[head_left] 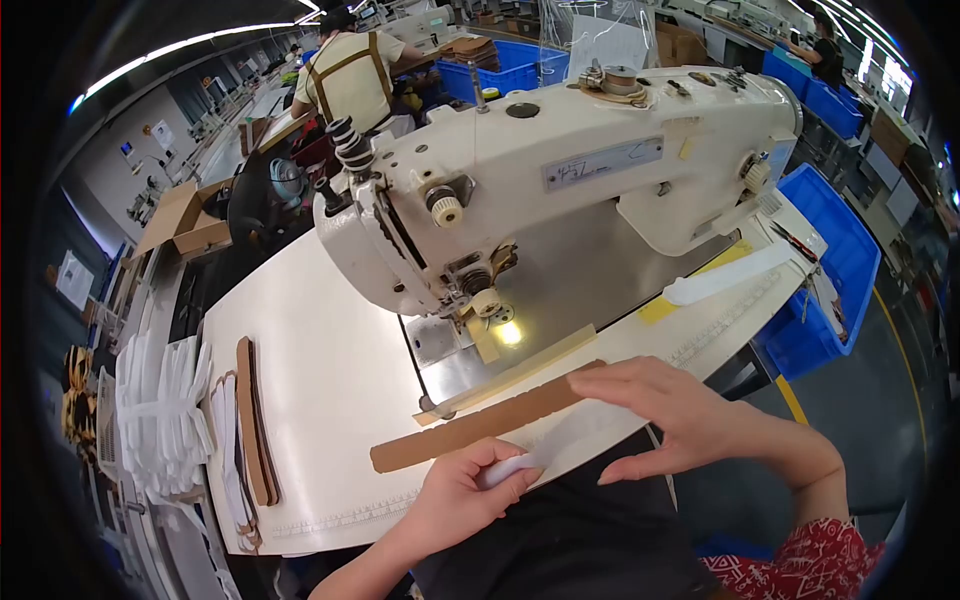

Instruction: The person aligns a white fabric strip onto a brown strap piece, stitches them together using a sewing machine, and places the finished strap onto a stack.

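Note:
My left hand [472,492] is closed around one end of a white strip [575,436], pinched between thumb and fingers at the table's front edge. The strip stretches to the right and looks blurred. My right hand [668,412] is open, thumb and fingers apart, beside the strip's far end. Under its fingertips is the right end of a brown strip [470,434], which lies flat on the table. Behind these stands a white sewing machine [500,160], its lamp lighting the metal plate [560,270] near the needle.
Stacked brown and white strips [256,425] lie on the table's left side. A bundle of white strips [160,410] hangs further left. A long white piece [730,275] and snips [793,242] lie at right, near a blue bin [835,290]. A person [350,75] works beyond the machine.

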Available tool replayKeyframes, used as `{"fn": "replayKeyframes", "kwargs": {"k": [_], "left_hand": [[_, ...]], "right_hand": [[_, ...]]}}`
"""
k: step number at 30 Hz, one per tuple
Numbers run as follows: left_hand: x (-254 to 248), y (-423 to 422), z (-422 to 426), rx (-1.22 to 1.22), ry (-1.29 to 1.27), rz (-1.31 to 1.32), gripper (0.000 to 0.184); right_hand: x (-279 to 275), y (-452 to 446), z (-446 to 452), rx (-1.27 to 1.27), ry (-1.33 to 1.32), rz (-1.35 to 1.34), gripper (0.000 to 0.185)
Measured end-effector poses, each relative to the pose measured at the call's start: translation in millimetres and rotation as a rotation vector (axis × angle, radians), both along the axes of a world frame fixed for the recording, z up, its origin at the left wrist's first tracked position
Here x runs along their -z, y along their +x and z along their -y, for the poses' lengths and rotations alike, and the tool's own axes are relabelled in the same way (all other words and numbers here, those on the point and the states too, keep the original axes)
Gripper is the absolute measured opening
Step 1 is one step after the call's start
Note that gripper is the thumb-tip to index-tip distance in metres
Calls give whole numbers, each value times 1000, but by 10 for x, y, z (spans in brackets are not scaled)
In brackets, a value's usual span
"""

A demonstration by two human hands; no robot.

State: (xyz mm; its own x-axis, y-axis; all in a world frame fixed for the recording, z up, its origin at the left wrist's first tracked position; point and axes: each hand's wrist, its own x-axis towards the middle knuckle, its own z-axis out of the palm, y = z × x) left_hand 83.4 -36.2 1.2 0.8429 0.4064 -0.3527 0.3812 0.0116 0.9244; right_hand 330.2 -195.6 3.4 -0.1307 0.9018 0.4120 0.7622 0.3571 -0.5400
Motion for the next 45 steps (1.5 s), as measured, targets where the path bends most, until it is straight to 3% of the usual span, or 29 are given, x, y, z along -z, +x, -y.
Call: {"fn": "replayKeyframes", "kwargs": {"k": [2,9,12,15,18,21,24,27,30,33,42,45], "left_hand": [[-49,-4,53,11,-51,13,16],[-99,-425,1,-95,-57,-23,17],[-83,-533,-28,-130,-185,-11,18],[24,-575,-53,-88,-49,161,20],[-66,-530,-137,-184,-312,35,22],[-39,-575,-188,-232,-271,11,24],[-12,-682,-214,-307,-270,7,22],[21,-770,-195,-355,-174,43,19],[8,-815,-213,-384,-103,58,19],[-17,-782,-254,-457,-61,154,22],[-89,-727,-539,-487,245,38,30],[21,-698,-587,-446,330,-16,30]], "right_hand": [[21,-213,-245,-89,87,-57,79],[19,-233,-379,-248,-640,-469,62],[31,-222,-340,-212,-772,-543,57],[-16,-244,-354,-182,-792,-520,54],[-27,-241,-381,-144,-785,-451,52],[57,-215,-337,-123,-654,-423,49],[20,-135,-259,-47,-691,-408,44],[56,-62,-144,2,-630,-479,37],[-127,-37,-104,175,-805,-625,33],[-102,-44,-101,259,-714,-774,30],[5,-91,-298,389,-490,-674,26],[145,-66,-321,388,-426,-491,27]]}}
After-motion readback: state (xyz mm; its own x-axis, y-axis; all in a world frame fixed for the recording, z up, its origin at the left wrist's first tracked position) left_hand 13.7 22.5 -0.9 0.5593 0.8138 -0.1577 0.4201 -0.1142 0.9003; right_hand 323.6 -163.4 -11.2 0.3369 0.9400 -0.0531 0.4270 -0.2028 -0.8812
